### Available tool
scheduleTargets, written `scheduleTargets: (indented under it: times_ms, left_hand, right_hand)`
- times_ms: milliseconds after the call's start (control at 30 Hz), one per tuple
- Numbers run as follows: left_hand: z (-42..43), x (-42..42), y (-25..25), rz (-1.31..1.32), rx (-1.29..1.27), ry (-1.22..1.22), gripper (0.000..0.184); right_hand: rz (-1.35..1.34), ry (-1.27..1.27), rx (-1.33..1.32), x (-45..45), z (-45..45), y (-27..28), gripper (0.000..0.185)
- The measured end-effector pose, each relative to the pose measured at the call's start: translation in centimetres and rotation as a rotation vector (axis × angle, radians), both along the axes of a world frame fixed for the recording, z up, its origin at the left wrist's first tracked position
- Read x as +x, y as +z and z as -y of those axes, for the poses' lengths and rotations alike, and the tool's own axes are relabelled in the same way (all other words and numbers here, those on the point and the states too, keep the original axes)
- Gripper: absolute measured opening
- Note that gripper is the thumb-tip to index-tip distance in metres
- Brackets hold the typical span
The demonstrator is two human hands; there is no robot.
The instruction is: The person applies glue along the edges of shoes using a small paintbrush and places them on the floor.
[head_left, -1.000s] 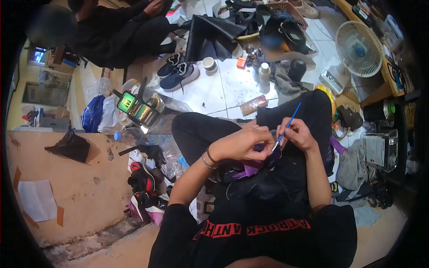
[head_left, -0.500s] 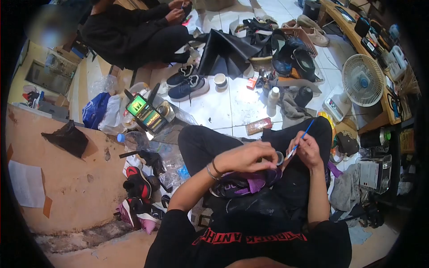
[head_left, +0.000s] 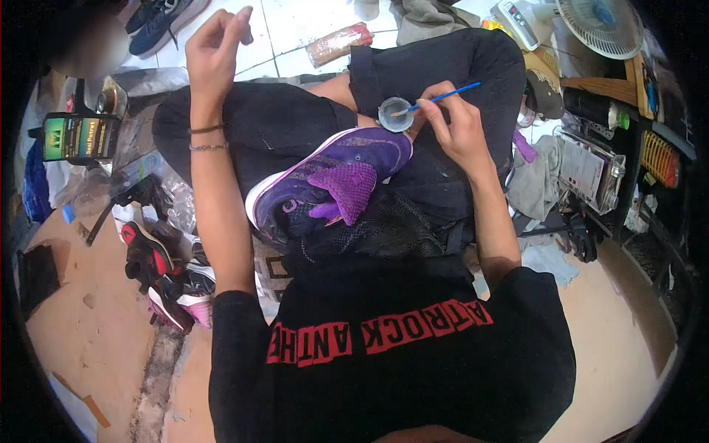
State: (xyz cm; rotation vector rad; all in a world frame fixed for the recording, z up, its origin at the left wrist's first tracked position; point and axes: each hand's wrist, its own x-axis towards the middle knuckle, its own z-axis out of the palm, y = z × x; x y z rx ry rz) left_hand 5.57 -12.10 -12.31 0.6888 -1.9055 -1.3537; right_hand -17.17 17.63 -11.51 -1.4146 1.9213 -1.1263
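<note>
A paintbrush with a blue handle (head_left: 459, 91) is pinched in my right hand (head_left: 454, 122). Its tip points into a small round cup (head_left: 396, 114) of greyish contents, which sits by my lower leg. My left hand (head_left: 218, 55) is raised over the floor to the left, fingers curled, with nothing visible in them. Across my lap lies a purple sneaker (head_left: 295, 181) with a white sole edge, tilted on its side. Its bright purple mesh tongue (head_left: 343, 188) is folded outward. Black mesh fabric (head_left: 384, 225) lies under and beside the shoe.
A phone (head_left: 77, 136) stands in a holder at left. Red-black shoes (head_left: 148, 247) lie below it. Dark sneakers (head_left: 166, 26) and a worn reddish block (head_left: 340, 44) are on the tiles ahead. A fan (head_left: 602, 26) and grey cloth (head_left: 543, 173) are to the right.
My left hand has swung away from the cup, up and to the left. The brush has been lowered to the cup. My view has tipped down, showing more of the purple sneaker.
</note>
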Motion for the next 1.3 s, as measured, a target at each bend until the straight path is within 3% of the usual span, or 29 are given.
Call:
scheduleTargets:
  times_ms: [100,433,1300]
  left_hand:
    - [1.0,-0.1,-1.0,0.017,-0.006,-0.021,0.033]
    - [0.5,0.0,-1.2,0.086,-0.007,-0.014,0.037]
    - [0.2,-0.2,-1.8,0.174,0.035,-0.112,0.038]
  right_hand:
    - [-0.214,0.110,-0.030,-0.2,0.3,-0.4,0.014]
    - [-0.398,0.237,-0.024,-0.1,1.0,-1.2,0.016]
    - [-0.408,0.228,0.013,-0.1,0.8,-1.7,0.016]
